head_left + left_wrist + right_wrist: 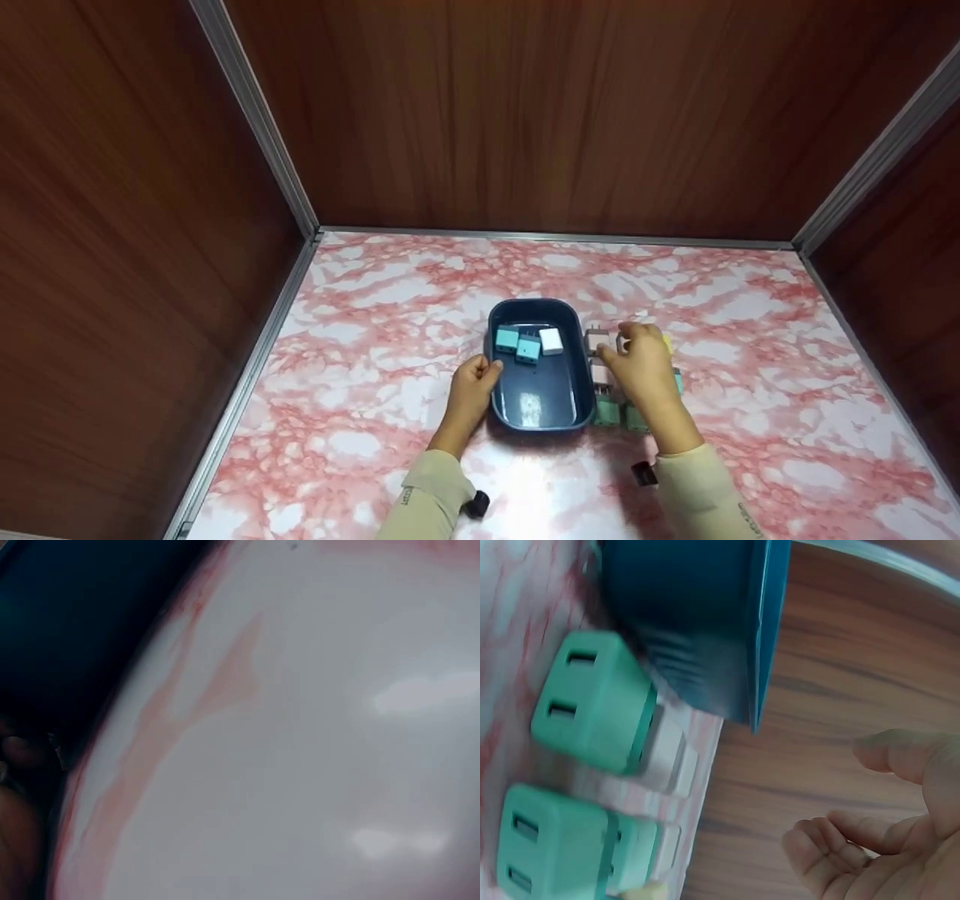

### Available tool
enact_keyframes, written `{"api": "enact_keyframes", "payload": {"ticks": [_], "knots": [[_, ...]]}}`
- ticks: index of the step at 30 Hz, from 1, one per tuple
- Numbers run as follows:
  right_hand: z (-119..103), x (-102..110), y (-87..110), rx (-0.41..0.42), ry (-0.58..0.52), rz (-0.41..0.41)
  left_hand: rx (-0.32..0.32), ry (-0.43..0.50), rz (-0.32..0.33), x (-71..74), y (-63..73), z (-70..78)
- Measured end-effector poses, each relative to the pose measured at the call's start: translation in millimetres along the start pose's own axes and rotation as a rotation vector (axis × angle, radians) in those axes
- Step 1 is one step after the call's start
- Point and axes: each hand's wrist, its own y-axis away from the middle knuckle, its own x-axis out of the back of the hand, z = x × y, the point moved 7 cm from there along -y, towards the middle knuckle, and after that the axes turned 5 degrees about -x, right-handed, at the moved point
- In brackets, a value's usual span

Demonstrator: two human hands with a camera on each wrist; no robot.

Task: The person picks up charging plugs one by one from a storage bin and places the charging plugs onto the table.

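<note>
A dark blue plastic tub (536, 390) stands on the table, with two teal plug adapters (528, 350) and a white one (551, 342) inside. My left hand (471, 386) grips the tub's left rim, thumb over the edge. To the right of the tub, my right hand (643, 367) hovers above a cluster of plug adapters; the right wrist view shows its thumb and fingers apart with nothing between them. Nearest to it is a pale pink adapter (598, 340). Green adapters (607, 412) sit closer to me, partly covered by the right hand and wrist.
A yellow piece (667, 343) and a teal adapter (678, 380) peek out right of my right hand. The red-and-white marbled table (375, 337) is bounded by brown wood-look panels (555, 112) at the back and both sides, with metal edging (555, 238).
</note>
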Motion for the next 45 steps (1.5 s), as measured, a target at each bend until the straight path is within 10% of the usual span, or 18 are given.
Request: {"api": "enact_keyframes", "payload": {"ticks": [26,34,45], "knots": [[-30.0,-59.6,2.1,0.022,0.037,-0.098,-0.019,-0.030,0.006,-0.1,-0.6,-0.6],[-39.5,-72.6,1.0,0.039,0.018,-0.110,-0.027,-0.032,0.038,-4.4,-10.1,-38.5],[-50.6,-92.7,-1.9,0.033,0.073,-0.135,-0.003,-0.036,0.052,-4.8,-9.2,-42.5]]}}
